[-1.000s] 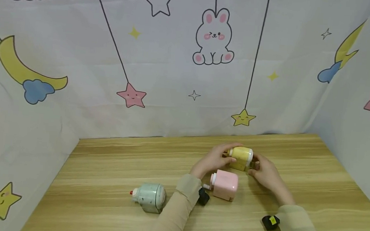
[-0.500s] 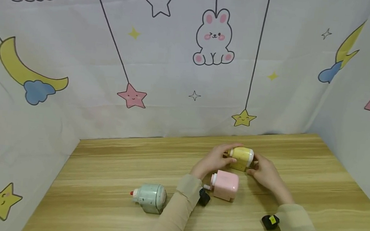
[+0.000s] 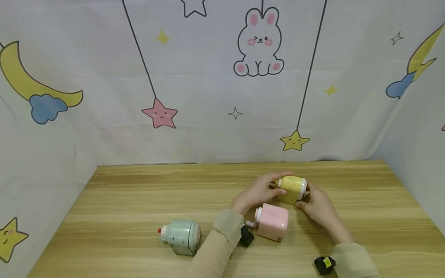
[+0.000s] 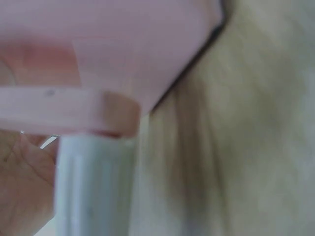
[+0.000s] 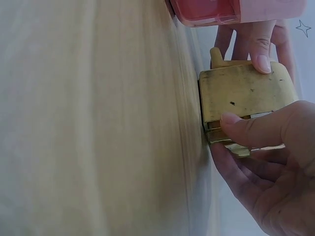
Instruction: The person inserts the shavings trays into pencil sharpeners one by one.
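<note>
A yellow hand-crank pencil sharpener stands near the back of the table, between both hands. My left hand holds its crank side, thumb on the near face. At the opposite end, my right hand pinches it; the right wrist view has the thumb and fingers at the low slotted edge of the sharpener. Just in front of the left hand is a pink sharpener, whose body and white crank knob fill much of the left wrist view. The left fingertips are partly hidden behind the yellow sharpener.
A pale green sharpener with a red tip lies left of the left forearm. Black wrist cameras sit at both cuffs. A printed cloth walls the wooden table at the back and sides.
My right fingers have moved slightly left, closer to the yellow sharpener. A small yellowish part that showed between them and its end is no longer visible. The left hand keeps its hold.
</note>
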`<state>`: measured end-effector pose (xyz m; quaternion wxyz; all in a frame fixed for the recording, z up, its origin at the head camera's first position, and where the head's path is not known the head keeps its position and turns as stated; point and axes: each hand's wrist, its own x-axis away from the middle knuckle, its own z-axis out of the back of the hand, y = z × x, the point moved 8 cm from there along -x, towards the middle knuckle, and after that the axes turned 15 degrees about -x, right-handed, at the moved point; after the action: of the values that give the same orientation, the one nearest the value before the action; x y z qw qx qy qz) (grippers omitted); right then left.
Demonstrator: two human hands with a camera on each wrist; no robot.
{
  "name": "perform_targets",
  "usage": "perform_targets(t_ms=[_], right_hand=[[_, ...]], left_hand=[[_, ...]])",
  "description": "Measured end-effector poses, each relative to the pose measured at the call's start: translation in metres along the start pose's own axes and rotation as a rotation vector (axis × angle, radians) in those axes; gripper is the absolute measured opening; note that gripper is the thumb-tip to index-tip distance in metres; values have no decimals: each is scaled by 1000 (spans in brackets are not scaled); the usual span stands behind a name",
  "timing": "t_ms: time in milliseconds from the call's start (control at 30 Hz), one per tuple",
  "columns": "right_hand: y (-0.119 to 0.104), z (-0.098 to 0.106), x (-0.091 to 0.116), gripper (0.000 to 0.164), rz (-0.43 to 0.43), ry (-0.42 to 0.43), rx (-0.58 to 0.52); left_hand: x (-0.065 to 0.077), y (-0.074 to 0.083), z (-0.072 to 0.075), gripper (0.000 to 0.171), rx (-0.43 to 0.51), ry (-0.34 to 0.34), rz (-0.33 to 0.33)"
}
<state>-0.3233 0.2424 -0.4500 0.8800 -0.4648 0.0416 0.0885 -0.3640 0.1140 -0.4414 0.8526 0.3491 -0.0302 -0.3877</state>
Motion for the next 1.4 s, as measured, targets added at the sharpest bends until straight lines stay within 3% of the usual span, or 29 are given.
perform_targets(t_ms=[267, 1400], right_hand=[[-3, 0, -1, 51, 1, -6, 1], [-2, -3, -2, 48, -4, -1, 5]], left_hand=[[-1, 0, -1, 56, -7, -2, 7], [1, 2, 0, 59, -7, -10, 4]])
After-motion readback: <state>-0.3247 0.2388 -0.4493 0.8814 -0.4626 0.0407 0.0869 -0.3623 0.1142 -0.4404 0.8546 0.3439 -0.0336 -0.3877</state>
